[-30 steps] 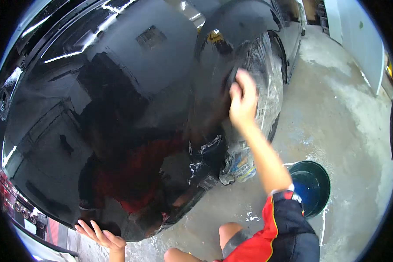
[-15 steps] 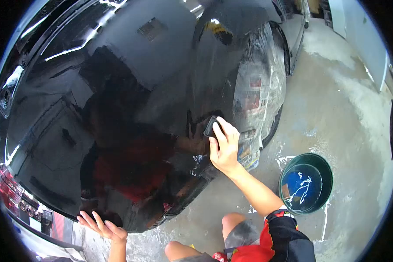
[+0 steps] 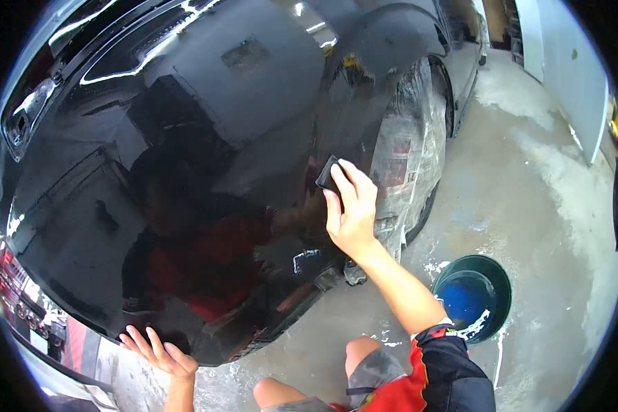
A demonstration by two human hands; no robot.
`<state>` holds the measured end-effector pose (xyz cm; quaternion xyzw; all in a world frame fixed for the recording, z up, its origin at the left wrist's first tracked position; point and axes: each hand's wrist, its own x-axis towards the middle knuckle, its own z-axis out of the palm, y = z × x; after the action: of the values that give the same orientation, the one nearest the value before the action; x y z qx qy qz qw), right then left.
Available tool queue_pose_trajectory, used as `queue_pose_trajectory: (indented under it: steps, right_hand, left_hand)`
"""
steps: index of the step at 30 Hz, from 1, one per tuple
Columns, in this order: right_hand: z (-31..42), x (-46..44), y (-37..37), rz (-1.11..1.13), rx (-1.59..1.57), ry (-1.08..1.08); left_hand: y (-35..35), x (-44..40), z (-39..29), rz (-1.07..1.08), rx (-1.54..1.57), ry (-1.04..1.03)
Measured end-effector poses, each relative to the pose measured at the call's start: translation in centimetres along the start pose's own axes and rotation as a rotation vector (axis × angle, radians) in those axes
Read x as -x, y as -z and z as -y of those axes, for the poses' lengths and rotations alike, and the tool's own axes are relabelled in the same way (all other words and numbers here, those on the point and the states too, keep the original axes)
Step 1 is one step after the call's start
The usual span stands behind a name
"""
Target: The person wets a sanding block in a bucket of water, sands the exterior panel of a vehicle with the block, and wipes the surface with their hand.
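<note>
A glossy black car body (image 3: 254,158) fills the left and middle of the view and mirrors a figure in red. My right hand (image 3: 352,209) grips a small black block (image 3: 329,173) between thumb and fingers, against the wet panel just left of the wheel. Newspaper and plastic masking (image 3: 408,144) cover that wheel. At the lower left, my left hand (image 3: 159,356) rests on the car's bottom edge with its fingers spread and nothing held.
A dark green bucket (image 3: 505,295) with liquid stands on the wet concrete floor (image 3: 522,206), right of my right forearm. A pale panel (image 3: 577,82) leans at the upper right. Part of another vehicle shows at the lower left.
My right hand came down and left from beside the masked wheel, then moved slightly up with the block. My left hand has stayed at the lower edge. The view has shifted a little.
</note>
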<state>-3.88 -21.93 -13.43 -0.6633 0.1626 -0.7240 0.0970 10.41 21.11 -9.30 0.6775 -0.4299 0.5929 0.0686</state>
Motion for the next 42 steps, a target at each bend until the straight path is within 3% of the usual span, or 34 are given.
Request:
queue_pose_trajectory:
  steps: [2, 5, 7, 10, 12, 15, 18, 20, 24, 27, 29, 31, 34, 36, 37, 38, 40, 42]
  right_hand:
    - [-2.6, -6.4, -0.7, -0.104, 0.032, 0.109]
    - [-6.6, -18.7, -1.9, -0.228, 0.073, 0.001]
    - [-5.2, -17.9, -2.1, -0.209, 0.073, -0.049]
    - [0.6, -6.3, -1.8, -0.131, 0.049, 0.043]
    - [2.5, -1.9, -0.5, -0.020, -0.021, -0.011]
    - [-1.9, -11.1, -2.1, -0.192, 0.004, 0.100]
    - [-2.8, -16.5, -2.3, -0.205, -0.048, -0.029]
    - [-1.0, -10.4, -2.3, -0.209, -0.045, 0.032]
    - [3.5, 12.5, -0.2, 0.067, -0.088, 0.047]
    - [-1.0, 12.5, -0.9, 0.097, -0.128, 0.111]
    - [-1.8, 1.5, -0.3, -0.097, -0.093, 0.073]
    - [-3.3, -4.0, -0.8, -0.129, -0.013, -0.071]
    - [-2.9, 3.0, -0.6, -0.125, -0.036, 0.024]
    - [-3.6, 13.3, 2.0, 0.096, -0.022, 0.057]
    - [-3.8, 15.9, 5.7, 0.329, 0.088, 0.071]
    - [-4.4, 18.0, 8.9, 0.366, 0.134, 0.062]
    - [-5.6, 20.4, 16.1, 0.327, 0.308, -0.005]
    - [-7.3, 21.5, 22.7, 0.396, 0.567, -0.291]
  left_hand:
    - [0.0, -0.2, 0.6, -0.012, -0.023, -0.025]
    - [-0.1, -0.3, 0.1, -0.016, -0.037, -0.026]
    - [0.1, -0.4, 0.2, -0.010, -0.013, -0.033]
    - [-0.1, -0.4, 0.2, -0.011, 0.000, -0.027]
    - [0.0, -0.3, 0.2, -0.010, 0.009, -0.032]
    - [-0.3, -0.6, 0.2, -0.031, 0.014, -0.036]
    - [-0.2, -0.9, 0.1, -0.039, 0.055, -0.036]
    - [-0.3, -0.6, 0.2, -0.034, 0.035, -0.037]
    - [-0.1, -0.7, 0.4, -0.030, 0.041, -0.036]
    - [-0.6, -1.0, 0.3, -0.058, 0.043, -0.062]
    - [-0.1, -1.0, 0.6, -0.036, 0.043, -0.076]
    - [-0.3, -1.3, 0.4, -0.048, 0.062, -0.082]
    - [-0.4, -1.3, 0.3, -0.048, 0.066, -0.067]
    - [-0.2, -1.3, 0.3, -0.056, 0.106, -0.074]
    - [-0.3, -1.2, 0.3, -0.055, 0.089, -0.071]
    - [-0.6, -1.4, 0.3, -0.060, 0.068, -0.068]
    - [-0.7, -1.5, 0.2, -0.066, 0.079, -0.068]
    - [-0.8, -1.5, 0.1, -0.072, 0.090, -0.066]
